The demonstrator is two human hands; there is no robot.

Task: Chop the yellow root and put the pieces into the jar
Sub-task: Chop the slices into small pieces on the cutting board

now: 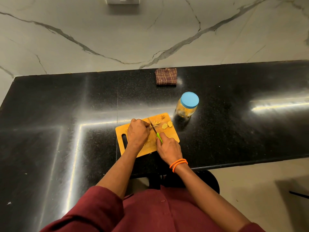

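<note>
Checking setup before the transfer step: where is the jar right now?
In the head view, the jar stands upright, blue lid on, on the black counter just beyond the cutting board's far right corner, nearer than the folded cloth.

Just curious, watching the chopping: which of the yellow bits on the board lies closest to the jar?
The pale round slice at the board's right edge, nearest the jar; the thin slivers lie beside the knife blade.

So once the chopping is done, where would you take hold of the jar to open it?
Probably one hand round the jar's clear body from the side, the other on the blue lid from above. It stands upright on the black counter, apart from the cutting board, and nothing crowds it. The lid is round and on top, so it suits a twisting grip.
</note>
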